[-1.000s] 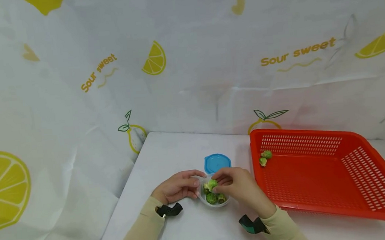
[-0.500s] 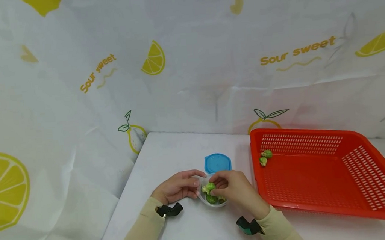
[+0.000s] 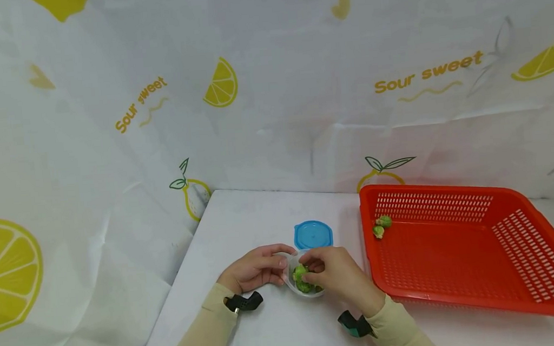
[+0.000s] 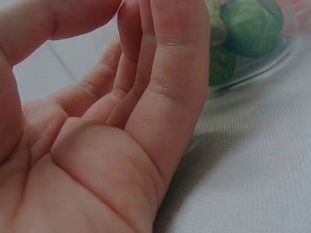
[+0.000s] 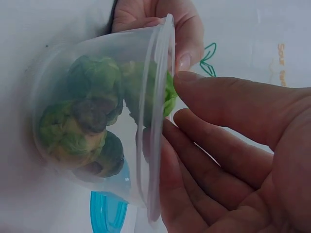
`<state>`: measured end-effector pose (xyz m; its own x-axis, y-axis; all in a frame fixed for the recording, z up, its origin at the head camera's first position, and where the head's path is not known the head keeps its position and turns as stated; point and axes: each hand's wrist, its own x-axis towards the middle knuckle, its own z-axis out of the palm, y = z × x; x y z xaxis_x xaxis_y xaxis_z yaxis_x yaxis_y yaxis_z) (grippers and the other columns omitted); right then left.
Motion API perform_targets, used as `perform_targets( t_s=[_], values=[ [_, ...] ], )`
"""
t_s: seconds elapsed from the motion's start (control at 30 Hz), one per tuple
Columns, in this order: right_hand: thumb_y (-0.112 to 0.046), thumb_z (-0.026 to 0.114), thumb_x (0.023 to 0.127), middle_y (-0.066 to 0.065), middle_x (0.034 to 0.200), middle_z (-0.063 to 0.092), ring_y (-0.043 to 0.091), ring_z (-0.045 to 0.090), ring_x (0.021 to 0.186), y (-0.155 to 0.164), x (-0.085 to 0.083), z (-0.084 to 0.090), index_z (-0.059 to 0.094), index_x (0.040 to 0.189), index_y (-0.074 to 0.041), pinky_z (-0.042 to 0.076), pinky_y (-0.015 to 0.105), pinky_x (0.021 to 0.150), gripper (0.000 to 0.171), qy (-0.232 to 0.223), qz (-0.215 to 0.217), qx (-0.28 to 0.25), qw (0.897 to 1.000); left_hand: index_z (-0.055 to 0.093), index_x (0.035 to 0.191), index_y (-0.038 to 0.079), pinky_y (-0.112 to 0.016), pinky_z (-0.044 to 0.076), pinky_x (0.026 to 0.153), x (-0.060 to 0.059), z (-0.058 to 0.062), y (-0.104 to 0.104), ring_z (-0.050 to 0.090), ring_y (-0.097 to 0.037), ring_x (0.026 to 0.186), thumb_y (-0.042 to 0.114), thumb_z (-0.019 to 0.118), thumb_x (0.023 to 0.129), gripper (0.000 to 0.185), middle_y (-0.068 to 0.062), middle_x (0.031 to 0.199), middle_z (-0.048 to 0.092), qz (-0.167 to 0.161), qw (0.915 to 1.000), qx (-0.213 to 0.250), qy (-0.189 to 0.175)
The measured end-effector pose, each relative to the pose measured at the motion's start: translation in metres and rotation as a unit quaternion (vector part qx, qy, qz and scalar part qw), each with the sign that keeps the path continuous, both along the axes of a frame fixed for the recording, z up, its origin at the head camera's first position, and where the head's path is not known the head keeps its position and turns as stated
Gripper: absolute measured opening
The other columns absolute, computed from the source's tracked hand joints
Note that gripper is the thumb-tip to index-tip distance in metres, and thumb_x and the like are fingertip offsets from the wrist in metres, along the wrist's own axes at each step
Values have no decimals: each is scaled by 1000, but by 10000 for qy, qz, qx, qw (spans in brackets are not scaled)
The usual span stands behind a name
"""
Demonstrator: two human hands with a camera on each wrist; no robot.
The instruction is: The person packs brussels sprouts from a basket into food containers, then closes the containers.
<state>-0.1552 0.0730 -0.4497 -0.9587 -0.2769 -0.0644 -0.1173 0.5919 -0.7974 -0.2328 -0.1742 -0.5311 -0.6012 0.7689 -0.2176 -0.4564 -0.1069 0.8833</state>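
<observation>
A small clear plastic container (image 3: 311,296) with several Brussels sprouts in it stands on the table. My left hand (image 3: 255,270) holds its left side, thumb near the rim. The left wrist view shows the curved fingers (image 4: 170,87) close against the container, with sprouts behind them. Over the opening, my right hand (image 3: 335,269) pinches a Brussels sprout (image 3: 298,272), its fingertips reaching inside. Seen from the right wrist, that sprout (image 5: 170,94) sits at rim height, above the other sprouts (image 5: 73,138). Part of the container is hidden behind the right hand.
A blue lid (image 3: 313,235) lies on the white table just behind the container. To the right stands a large red plastic basket (image 3: 462,289) with Brussels sprouts (image 3: 383,221) in its left corner. A lemon-printed sheet (image 3: 275,86) rises behind the table.
My right hand has shifted slightly left with the sprout, which is now lower in the container. The left hand, lid and basket have stayed where they were.
</observation>
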Motion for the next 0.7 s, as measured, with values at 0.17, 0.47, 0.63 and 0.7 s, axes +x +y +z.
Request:
perform_targets(
  t_s=[0.17, 0.47, 0.63, 0.7],
  values=[
    [-12, 88, 91, 1, 107, 80, 14, 72, 93, 1, 3, 6, 81, 117, -9, 68, 38, 85, 27, -64, -193, 8, 9998, 58, 141, 9, -23, 64, 77, 1, 2, 0, 66, -11, 79, 8, 57, 109, 32, -1, 90, 67, -17, 10000, 2, 0],
    [-14, 80, 98, 4, 114, 81, 14, 75, 98, 39, 12, 48, 81, 118, -15, 67, 35, 88, 20, 408, -63, 52, 9991, 58, 141, 9, -24, 64, 77, 1, 2, 3, 66, -10, 79, 8, 57, 109, 32, -1, 88, 66, -12, 10000, -24, 78],
    [-22, 80, 99, -2, 115, 80, 14, 74, 100, 85, 6, 82, 80, 121, -21, 66, 29, 86, 22, 513, -143, 535, 9971, 59, 141, 9, -24, 64, 77, 2, 3, 0, 66, -11, 79, 7, 57, 109, 32, -1, 88, 66, 27, 10000, -49, 60],
    [-25, 79, 100, -1, 117, 79, 15, 74, 102, 106, -1, 88, 79, 125, -21, 65, 29, 87, 25, 470, -159, 652, 9966, 59, 141, 9, -24, 64, 77, 2, 3, 0, 66, -11, 79, 6, 56, 109, 32, -1, 88, 66, 41, 10000, -61, 44]
  ],
)
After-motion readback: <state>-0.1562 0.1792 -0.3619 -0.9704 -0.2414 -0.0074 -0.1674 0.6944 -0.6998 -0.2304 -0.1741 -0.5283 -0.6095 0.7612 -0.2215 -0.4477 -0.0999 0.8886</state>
